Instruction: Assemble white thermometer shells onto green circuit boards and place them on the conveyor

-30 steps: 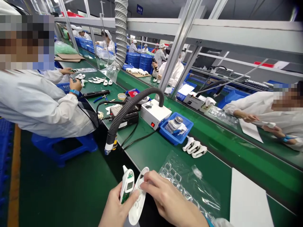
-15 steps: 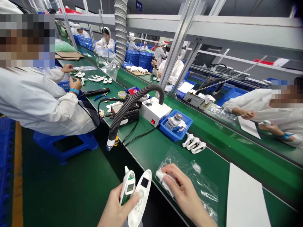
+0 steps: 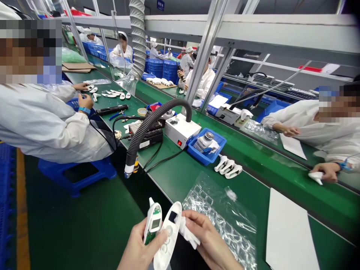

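Note:
My left hand (image 3: 140,243) holds two white device parts side by side. One is a pointed half (image 3: 153,221) with a small screen and green circuit board; the other is an oval cover (image 3: 165,243) with a dark window and round button shapes, under my thumb. My right hand (image 3: 206,234) pinches a crumpled white cloth (image 3: 189,233) at the cover's right edge, near the dark window. Clear plastic packaging (image 3: 219,213) lies on the green table beyond my right hand.
A white sheet (image 3: 291,232) lies at the right. Farther back are white casings (image 3: 228,167), a blue tray (image 3: 221,153) with a metal-topped bottle, a white box (image 3: 182,129) and a ribbed hose (image 3: 140,131). Co-workers sit at left and across the belt.
My right hand has moved left with the cloth, from over the plastic packaging to the cover. Across the belt, a co-worker's hand has lowered a white piece toward the belt.

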Demonstrator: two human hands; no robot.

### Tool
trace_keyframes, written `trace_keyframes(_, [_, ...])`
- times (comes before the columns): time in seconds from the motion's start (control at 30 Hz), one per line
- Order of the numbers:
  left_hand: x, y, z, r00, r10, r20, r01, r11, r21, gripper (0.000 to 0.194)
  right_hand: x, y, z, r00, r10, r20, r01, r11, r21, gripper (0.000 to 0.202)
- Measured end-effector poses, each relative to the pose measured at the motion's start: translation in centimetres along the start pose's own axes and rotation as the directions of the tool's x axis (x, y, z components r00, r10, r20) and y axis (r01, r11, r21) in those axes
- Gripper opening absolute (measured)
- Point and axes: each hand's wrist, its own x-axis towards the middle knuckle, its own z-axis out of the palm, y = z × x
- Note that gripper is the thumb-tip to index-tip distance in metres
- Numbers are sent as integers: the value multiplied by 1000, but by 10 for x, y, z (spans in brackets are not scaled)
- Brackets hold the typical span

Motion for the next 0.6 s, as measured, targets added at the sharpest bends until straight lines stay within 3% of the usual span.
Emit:
trace_keyframes(0.1, [1,1,1,999,-3,41,2,1000,26,41,0,3,3,999,-12,36,12,1000,-5,31])
trace_keyframes(0.2, [0,2,3,1000,1,-12,0,1000,24,41,-4,8,-5,996,-42,79,57,977,-204,33])
trace_keyframes(0.3, [1,2,5,996,1,-90,1,1000,22,41,-10,2,-22,986,-151,75,168,861,-480,30])
trace_keyframes(0.4, [3,2,6,996,5,-91,-3,1000,26,41,-9,-25,-39,951,-308,24,256,745,-616,29])
trace_keyframes(0.47, [5,4,7,997,7,-80,-4,999,37,41,1,-55,-47,859,-509,-54,343,649,-679,29])
trace_keyframes(0.53, [6,8,10,997,0,-83,4,999,51,42,20,-90,-54,655,-748,-109,406,470,-784,28])
trace_keyframes(0.6, [6,13,13,996,-4,-92,9,998,57,44,47,-126,-63,431,-899,-82,378,262,-888,30])
